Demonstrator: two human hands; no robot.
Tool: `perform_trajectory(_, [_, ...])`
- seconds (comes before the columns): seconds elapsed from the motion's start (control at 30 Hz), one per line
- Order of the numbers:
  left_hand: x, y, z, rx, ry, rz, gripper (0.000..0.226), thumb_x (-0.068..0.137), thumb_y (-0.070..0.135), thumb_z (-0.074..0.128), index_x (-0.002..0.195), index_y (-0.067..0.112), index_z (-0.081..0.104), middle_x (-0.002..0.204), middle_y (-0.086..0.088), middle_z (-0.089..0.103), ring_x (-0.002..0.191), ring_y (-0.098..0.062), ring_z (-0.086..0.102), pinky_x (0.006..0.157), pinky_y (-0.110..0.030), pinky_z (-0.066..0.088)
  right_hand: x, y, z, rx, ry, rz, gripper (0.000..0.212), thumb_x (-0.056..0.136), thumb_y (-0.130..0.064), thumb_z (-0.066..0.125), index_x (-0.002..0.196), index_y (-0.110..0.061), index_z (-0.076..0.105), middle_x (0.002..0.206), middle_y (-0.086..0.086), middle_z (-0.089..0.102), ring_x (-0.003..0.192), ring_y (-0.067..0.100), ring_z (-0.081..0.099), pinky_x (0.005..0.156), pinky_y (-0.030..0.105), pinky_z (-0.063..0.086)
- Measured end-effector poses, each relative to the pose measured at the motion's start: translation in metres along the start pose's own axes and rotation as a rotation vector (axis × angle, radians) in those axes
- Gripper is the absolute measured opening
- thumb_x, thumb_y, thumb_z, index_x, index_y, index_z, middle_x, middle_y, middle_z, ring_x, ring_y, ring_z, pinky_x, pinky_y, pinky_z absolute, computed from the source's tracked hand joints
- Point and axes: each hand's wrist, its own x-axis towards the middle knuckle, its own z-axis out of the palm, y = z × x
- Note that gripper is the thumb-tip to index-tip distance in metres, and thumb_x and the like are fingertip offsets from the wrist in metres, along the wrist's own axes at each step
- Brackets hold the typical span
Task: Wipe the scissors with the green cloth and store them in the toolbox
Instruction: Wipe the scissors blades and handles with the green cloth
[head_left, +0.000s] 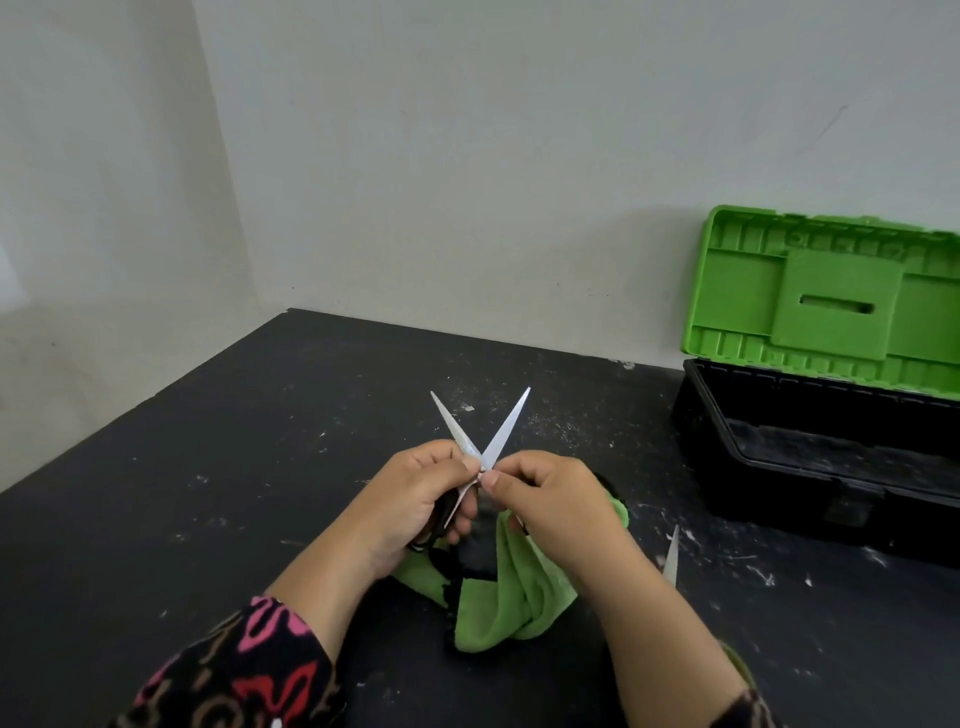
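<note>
A pair of scissors (500, 431) is held up over the black table, its two silver blades spread apart in a V pointing away from me. My left hand (415, 499) grips the dark handle on its side. My right hand (556, 499) grips the other handle, thumb near the pivot. The green cloth (511, 592) lies crumpled on the table under my hands, partly hidden by them. The toolbox (779, 457) stands at the right with its green lid (831, 301) raised and its black body showing an open inside.
A second silver blade tip (671, 558) pokes out on the table beside my right forearm. The black table (234, 467) is speckled with white scratches. A pale wall stands behind it, and the table's left edge runs diagonally.
</note>
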Motion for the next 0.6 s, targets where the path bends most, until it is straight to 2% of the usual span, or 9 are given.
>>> perform_trajectory(0.13, [0.003,0.000,0.002,-0.172,0.000,-0.028,0.027,0.094,0.013,0.046,0.076,0.006,0.064,0.064,-0.010,0.059,0.055,-0.020,0.056,0.050,-0.028,0.047,0.002,0.001,-0.009,0.230,0.003,0.101,0.012,0.082,-0.011,0.067,0.072,-0.013,0.073,0.049,-0.007,0.055,0.045,0.005,0.046,0.047,0.020,0.039])
perform_trajectory(0.2, [0.008,-0.001,0.004,-0.300,0.055,-0.055,0.030,0.096,0.013,0.039,0.083,0.001,0.064,0.067,-0.011,0.061,0.056,-0.020,0.057,0.049,-0.028,0.048,0.005,0.002,-0.018,0.292,0.042,0.157,0.009,0.080,-0.010,0.069,0.072,-0.012,0.073,0.051,-0.002,0.055,0.044,0.009,0.045,0.044,0.019,0.038])
perform_trajectory(0.27, [0.013,-0.006,0.007,-0.307,0.122,-0.072,0.030,0.098,0.010,0.036,0.088,0.000,0.062,0.068,-0.013,0.060,0.054,-0.019,0.058,0.047,-0.026,0.048,0.007,0.003,-0.029,0.312,0.064,0.202,0.005,0.078,-0.011,0.070,0.074,-0.012,0.073,0.053,0.002,0.056,0.043,0.011,0.045,0.042,0.020,0.037])
perform_trajectory(0.37, [0.018,-0.020,0.015,0.036,0.153,-0.088,0.023,0.099,0.013,0.043,0.094,0.010,0.066,0.073,-0.006,0.065,0.058,-0.013,0.060,0.054,-0.024,0.048,0.008,0.005,-0.046,0.298,0.052,0.233,0.002,0.076,-0.013,0.071,0.075,-0.011,0.072,0.054,0.003,0.056,0.043,0.015,0.045,0.044,0.023,0.035])
perform_trajectory(0.5, [0.025,-0.031,0.029,0.655,0.170,0.025,0.018,0.093,0.030,0.053,0.102,0.024,0.067,0.093,0.007,0.070,0.086,-0.011,0.063,0.076,-0.022,0.045,0.007,0.008,-0.058,0.279,0.042,0.264,0.005,0.078,-0.011,0.069,0.077,-0.009,0.073,0.054,0.003,0.055,0.044,0.015,0.044,0.047,0.026,0.033])
perform_trajectory(0.6, [0.027,-0.032,0.035,0.921,0.111,0.103,0.018,0.088,0.037,0.056,0.090,0.023,0.066,0.081,0.007,0.068,0.081,-0.015,0.062,0.069,-0.023,0.045,0.008,0.010,-0.060,0.283,0.032,0.279,0.006,0.078,-0.010,0.068,0.079,-0.006,0.073,0.054,0.003,0.054,0.046,0.015,0.043,0.047,0.026,0.033])
